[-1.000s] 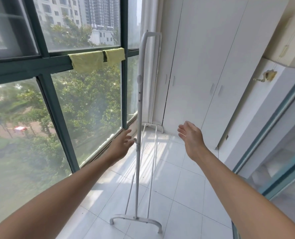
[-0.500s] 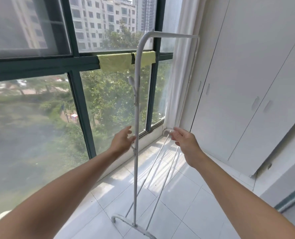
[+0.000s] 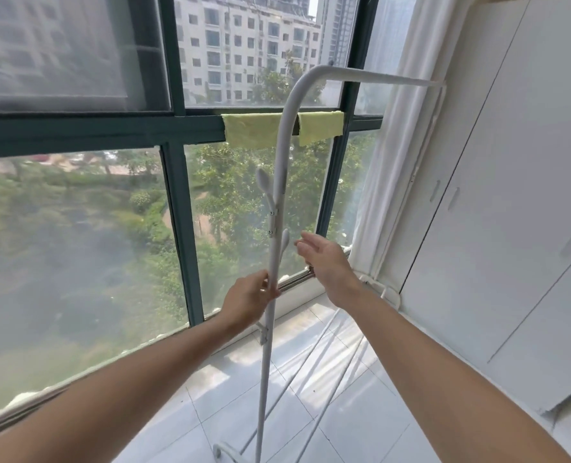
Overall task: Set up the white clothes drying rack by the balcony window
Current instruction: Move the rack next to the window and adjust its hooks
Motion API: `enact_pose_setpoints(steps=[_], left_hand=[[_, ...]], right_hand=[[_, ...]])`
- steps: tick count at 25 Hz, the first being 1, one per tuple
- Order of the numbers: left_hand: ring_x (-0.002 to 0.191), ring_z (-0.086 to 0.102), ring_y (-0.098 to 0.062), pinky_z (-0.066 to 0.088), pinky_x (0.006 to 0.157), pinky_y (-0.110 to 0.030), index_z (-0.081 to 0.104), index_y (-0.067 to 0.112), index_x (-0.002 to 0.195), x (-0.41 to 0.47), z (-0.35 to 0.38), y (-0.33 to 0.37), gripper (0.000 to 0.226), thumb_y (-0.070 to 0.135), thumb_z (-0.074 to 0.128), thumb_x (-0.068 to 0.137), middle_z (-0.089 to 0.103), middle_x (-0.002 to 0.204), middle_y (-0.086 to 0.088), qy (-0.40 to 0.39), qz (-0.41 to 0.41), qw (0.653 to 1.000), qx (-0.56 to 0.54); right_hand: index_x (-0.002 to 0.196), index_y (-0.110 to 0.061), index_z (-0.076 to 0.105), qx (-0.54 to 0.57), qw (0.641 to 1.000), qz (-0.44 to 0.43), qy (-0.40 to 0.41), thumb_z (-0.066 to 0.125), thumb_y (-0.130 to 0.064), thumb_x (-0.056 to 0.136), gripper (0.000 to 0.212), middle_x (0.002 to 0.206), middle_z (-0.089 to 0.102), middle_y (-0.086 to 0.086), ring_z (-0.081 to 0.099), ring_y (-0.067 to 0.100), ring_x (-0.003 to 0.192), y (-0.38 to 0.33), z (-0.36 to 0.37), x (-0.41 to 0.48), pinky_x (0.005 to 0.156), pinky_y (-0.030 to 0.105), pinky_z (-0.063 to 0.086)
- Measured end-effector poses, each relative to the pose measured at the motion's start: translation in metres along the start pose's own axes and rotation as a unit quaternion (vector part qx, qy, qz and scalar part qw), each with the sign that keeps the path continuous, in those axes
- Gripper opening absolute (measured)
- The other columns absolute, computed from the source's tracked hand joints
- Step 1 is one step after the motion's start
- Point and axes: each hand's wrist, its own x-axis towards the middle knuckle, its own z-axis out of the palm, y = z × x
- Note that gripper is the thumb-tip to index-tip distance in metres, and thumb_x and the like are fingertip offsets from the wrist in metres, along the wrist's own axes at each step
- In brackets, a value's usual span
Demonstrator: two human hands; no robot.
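The white clothes drying rack (image 3: 283,155) stands upright on the tiled floor beside the balcony window (image 3: 87,228). Its near post rises in the middle of the view and bends into a top bar that runs right toward the curtain. Small hooks stick out of the post at mid height. My left hand (image 3: 249,297) grips the post just below the hooks. To the right of the post, my right hand (image 3: 327,262) hovers with its fingers spread, touching nothing. Two low rails run along the floor from the rack's foot (image 3: 225,454).
A yellow-green cloth (image 3: 254,130) hangs on the dark window frame behind the post. A white curtain (image 3: 391,182) hangs at the corner. White cupboard doors (image 3: 511,195) fill the right wall. Pale floor tiles (image 3: 360,412) stretch between window and cupboards.
The view has come closer and turned left toward the window. My left hand has closed around the post. My right hand has risen and moved nearer the post.
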Motion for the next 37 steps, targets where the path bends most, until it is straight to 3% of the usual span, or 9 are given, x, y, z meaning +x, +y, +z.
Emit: enact_pose_setpoints(steps=[3,7,11,17,21,26,30,35,37], left_hand=[[0.089,0.068,-0.029,0.057,0.079,-0.048,0.064,0.005,0.095,0.010,-0.001,-0.006,0.013,0.016,0.065,0.088,0.072,0.096,-0.012,0.002,0.014,1.000,0.009],[0.090,0.069,-0.025,0.058,0.079,-0.043,0.063,0.008,0.091,0.027,-0.012,-0.018,0.009,0.015,0.066,0.087,0.074,0.096,-0.009,0.012,0.016,1.000,0.023],[0.092,0.068,-0.024,0.057,0.081,-0.041,0.061,0.010,0.090,0.045,-0.040,-0.037,0.008,0.014,0.067,0.086,0.073,0.097,-0.007,0.021,-0.008,0.999,0.040],[0.092,0.067,-0.027,0.054,0.075,-0.035,0.052,0.019,0.086,0.086,-0.080,-0.072,0.014,0.010,0.064,0.088,0.071,0.098,-0.008,0.062,-0.046,0.996,0.047],[0.088,0.065,-0.029,0.054,0.076,-0.042,0.048,0.019,0.087,0.117,-0.099,-0.091,0.014,0.012,0.059,0.091,0.068,0.093,-0.008,0.080,-0.070,0.992,0.071],[0.093,0.063,-0.032,0.052,0.084,-0.046,0.049,0.015,0.095,0.154,-0.125,-0.119,0.010,0.013,0.058,0.092,0.067,0.101,-0.012,0.084,-0.096,0.987,0.096],[0.094,0.063,-0.030,0.048,0.080,-0.034,0.048,0.017,0.092,0.180,-0.147,-0.137,0.012,0.010,0.058,0.092,0.061,0.092,-0.003,0.082,-0.085,0.989,0.094],[0.096,0.063,-0.033,0.053,0.089,-0.047,0.049,0.014,0.093,0.210,-0.174,-0.165,0.012,0.007,0.058,0.091,0.061,0.095,-0.008,0.064,-0.077,0.992,0.075],[0.096,0.063,-0.033,0.054,0.089,-0.048,0.049,0.013,0.094,0.223,-0.187,-0.176,0.010,0.008,0.058,0.092,0.063,0.097,-0.011,0.057,-0.081,0.992,0.076]], right_hand=[[0.133,-0.005,0.049,0.039,0.992,-0.054,-0.106,0.059,-0.015,0.089,0.046,0.121,0.065,-0.003,0.054,0.011,0.121,-0.022,-0.003,0.035,0.104,0.026,0.039],[0.104,-0.012,0.068,0.040,0.971,-0.108,-0.212,0.062,-0.010,0.085,0.021,0.093,0.075,-0.010,0.066,0.004,0.099,-0.048,0.016,0.063,0.077,0.006,0.046],[0.094,-0.014,0.067,0.037,0.964,-0.148,-0.219,0.063,-0.003,0.082,0.017,0.082,0.073,-0.003,0.068,0.014,0.081,-0.062,0.051,0.091,0.079,0.018,0.053],[0.090,-0.010,0.066,0.042,0.956,-0.182,-0.225,0.063,0.000,0.082,0.013,0.078,0.066,0.008,0.063,0.021,0.071,-0.067,0.112,0.146,0.081,0.033,0.057],[0.086,-0.013,0.067,0.028,0.954,-0.190,-0.230,0.066,-0.002,0.082,0.012,0.073,0.067,0.005,0.065,0.016,0.064,-0.069,0.139,0.190,0.075,0.030,0.058],[0.086,-0.019,0.066,-0.010,0.948,-0.195,-0.252,0.067,-0.008,0.083,0.012,0.077,0.069,-0.004,0.066,0.004,0.069,-0.074,0.169,0.239,0.077,0.021,0.056],[0.084,-0.016,0.065,-0.028,0.947,-0.198,-0.252,0.067,-0.008,0.083,0.008,0.076,0.069,0.000,0.067,0.011,0.071,-0.081,0.194,0.267,0.071,0.016,0.055],[0.089,-0.010,0.066,-0.049,0.954,-0.194,-0.222,0.066,-0.008,0.084,0.005,0.081,0.069,0.005,0.068,0.020,0.080,-0.084,0.225,0.297,0.078,0.025,0.054],[0.091,-0.006,0.066,-0.052,0.958,-0.188,-0.208,0.066,-0.008,0.084,0.008,0.082,0.070,0.008,0.067,0.020,0.079,-0.087,0.239,0.310,0.075,0.022,0.053]])
